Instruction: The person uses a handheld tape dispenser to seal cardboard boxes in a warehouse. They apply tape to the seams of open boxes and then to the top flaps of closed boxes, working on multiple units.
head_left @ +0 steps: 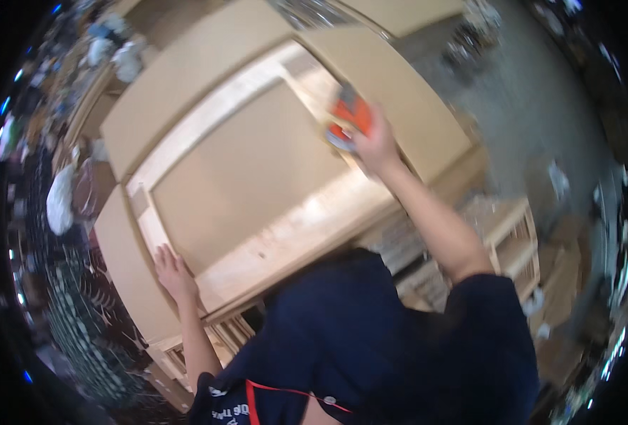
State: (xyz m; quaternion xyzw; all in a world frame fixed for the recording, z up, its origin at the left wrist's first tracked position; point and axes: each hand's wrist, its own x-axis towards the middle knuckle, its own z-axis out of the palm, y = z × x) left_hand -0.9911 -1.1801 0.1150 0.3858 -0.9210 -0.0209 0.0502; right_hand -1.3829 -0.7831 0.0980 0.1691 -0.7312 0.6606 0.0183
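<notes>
An orange tape dispenser with a roll of tape is gripped in my right hand, above the right side of a pale wooden frame; both are somewhat blurred. The frame lies inside an open cardboard box, around a flat brown panel. My left hand rests on the frame's near left corner, its fingers stretched out and holding nothing. The box flaps are folded outward on the far, left and right sides.
Beneath the box stand stacked wooden pieces. A wooden shelf-like unit is at the right, beside grey floor. White plastic-wrapped bundles lie at the left, and another cardboard surface is at the far edge.
</notes>
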